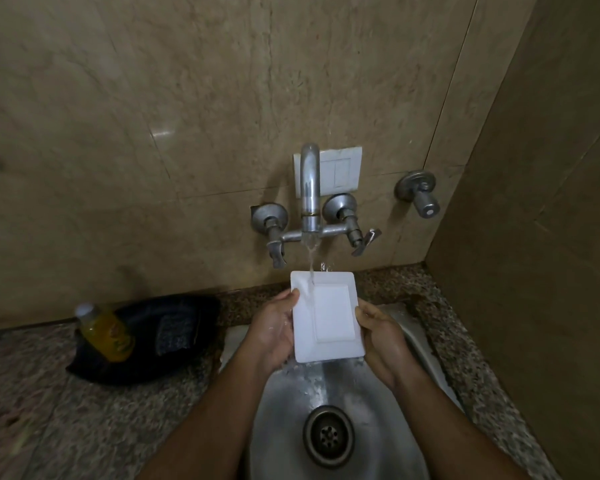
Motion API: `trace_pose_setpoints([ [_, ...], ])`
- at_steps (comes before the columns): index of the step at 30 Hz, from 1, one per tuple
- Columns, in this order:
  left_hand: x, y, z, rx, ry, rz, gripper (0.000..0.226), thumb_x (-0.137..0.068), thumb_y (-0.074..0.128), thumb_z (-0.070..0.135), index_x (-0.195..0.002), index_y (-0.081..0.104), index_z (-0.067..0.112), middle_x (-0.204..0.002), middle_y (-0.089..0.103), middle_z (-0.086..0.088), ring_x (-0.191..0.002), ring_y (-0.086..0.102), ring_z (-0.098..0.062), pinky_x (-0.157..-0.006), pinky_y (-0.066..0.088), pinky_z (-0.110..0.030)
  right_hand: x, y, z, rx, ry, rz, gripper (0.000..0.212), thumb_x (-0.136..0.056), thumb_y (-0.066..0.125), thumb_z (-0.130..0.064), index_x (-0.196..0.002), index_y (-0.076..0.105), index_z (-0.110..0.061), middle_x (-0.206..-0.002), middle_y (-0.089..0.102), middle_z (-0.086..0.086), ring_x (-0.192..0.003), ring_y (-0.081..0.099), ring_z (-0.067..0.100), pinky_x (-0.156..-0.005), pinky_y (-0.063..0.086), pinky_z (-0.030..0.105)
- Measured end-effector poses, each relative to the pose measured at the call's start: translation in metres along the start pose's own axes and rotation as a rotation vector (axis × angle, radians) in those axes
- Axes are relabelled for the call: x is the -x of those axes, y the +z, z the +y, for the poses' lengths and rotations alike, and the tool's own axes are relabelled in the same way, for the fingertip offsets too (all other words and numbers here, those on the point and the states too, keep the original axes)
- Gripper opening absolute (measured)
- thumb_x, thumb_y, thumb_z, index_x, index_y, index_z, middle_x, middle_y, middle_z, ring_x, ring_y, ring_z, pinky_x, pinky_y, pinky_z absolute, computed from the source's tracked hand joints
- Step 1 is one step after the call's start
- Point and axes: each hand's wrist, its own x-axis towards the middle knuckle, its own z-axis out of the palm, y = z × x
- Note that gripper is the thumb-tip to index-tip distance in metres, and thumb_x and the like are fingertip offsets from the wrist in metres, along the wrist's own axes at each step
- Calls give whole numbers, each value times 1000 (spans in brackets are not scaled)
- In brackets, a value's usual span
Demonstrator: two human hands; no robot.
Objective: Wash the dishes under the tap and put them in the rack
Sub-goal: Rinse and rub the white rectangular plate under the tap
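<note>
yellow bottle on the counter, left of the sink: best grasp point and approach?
Probably the yellow bottle's body just below the white cap, approached from its right or from above. It seems to stand on or against the black bag, leaning slightly; the cap is small, the body wider and bare. Both hands, left hand and right hand, now hold the white plate.

- We see a white plate, smooth and wet, glossy like glazed ceramic.
- We note the tap is dull, spotted metal.
- The sink looks to us like brushed steel, wet and shining.
- The counter is speckled stone.
- The wall is polished marble-like tile.
- The bottle seems clear plastic.
- The bag looks dark, matt and woven.
</note>
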Motion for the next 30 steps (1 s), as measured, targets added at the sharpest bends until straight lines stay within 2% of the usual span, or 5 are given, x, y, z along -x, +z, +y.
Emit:
trace_pose_setpoints([
  [8,-13,4,14,-114,-57,71,26,-100,48,8,-123,59,3,-107,74,-15,-96,72,-30,-77,59,-45,-4,-2,-23,-266,222,-134,40,-99,39,-2,-135,56,-3,-132,60,23,-124,56,39,-111,39,52],
  [10,-17,1,13,-86,-86,144,26,-100,51,11,-124,58,3,-109,72,-18,-99,71,-33,-78,59,-50,-2,2,-27,-340,241,-178,42,-95,40,5,-134,54,3,-132,59,25,-121,57,37,-104,48,44],
  [14,-19,-7,12,26,-116,257,20,-97,56,12,-115,59,2,-99,71,-19,-88,70,-33,-59,58,-46,6,10,-30,-449,262,-223,39,-96,39,7,-132,51,9,-131,58,30,-125,55,39,-97,52,43],
  [26,-14,-24,29,160,-92,266,22,-96,58,12,-115,57,2,-102,69,-22,-88,68,-34,-55,56,-47,6,33,-23,-501,255,-263,41,-100,42,2,-141,42,8,-137,53,30,-124,57,35,-92,56,38],
  [30,-4,-38,26,125,-84,235,31,-97,56,16,-124,57,0,-107,70,-22,-91,69,-37,-56,57,-43,11,35,-20,-414,230,-355,43,-99,44,3,-143,43,2,-141,50,28,-133,48,38,-103,47,43],
])
